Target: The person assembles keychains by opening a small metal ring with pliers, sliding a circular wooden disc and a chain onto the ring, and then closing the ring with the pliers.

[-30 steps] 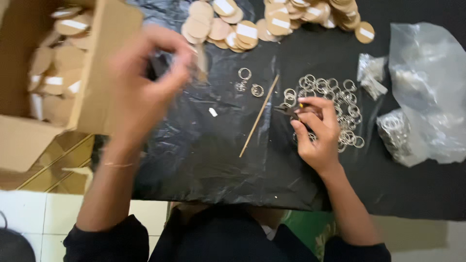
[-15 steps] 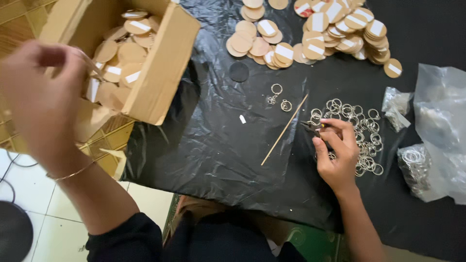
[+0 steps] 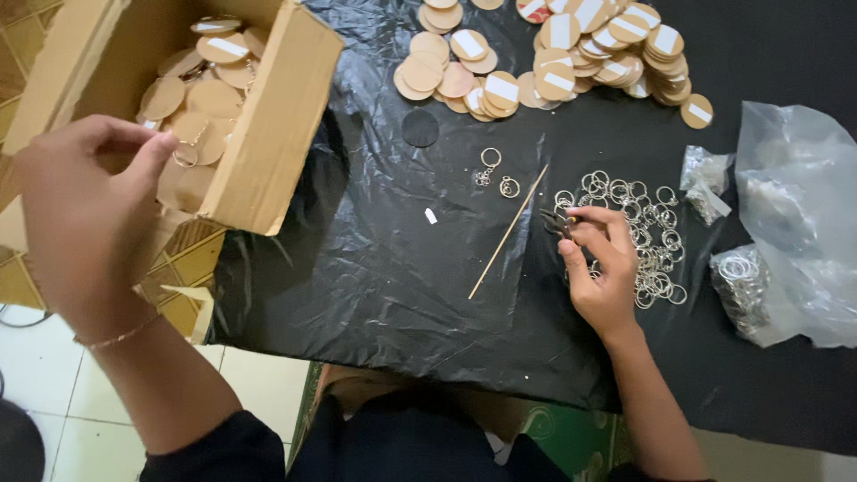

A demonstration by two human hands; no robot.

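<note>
Over cardboard box (image 3: 268, 152), left hand (image 3: 85, 214) fingers (image 3: 156, 152) pinching wooden disc (image 3: 192, 143)

Matt cardboard box (image 3: 268, 152); glossy black plastic sheet (image 3: 375, 268); shiny metal rings (image 3: 643, 232); probably wooden discs (image 3: 446, 67).

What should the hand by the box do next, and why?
Probably let go, so the ring and its wooden disc drop into the cardboard box. The left hand holds it right over the pile of finished discs, while the right hand already grips small pliers at the loose rings.

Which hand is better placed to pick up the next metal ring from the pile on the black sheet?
Right hand: it rests beside the ring pile. Left hand is over the cardboard box.
</note>
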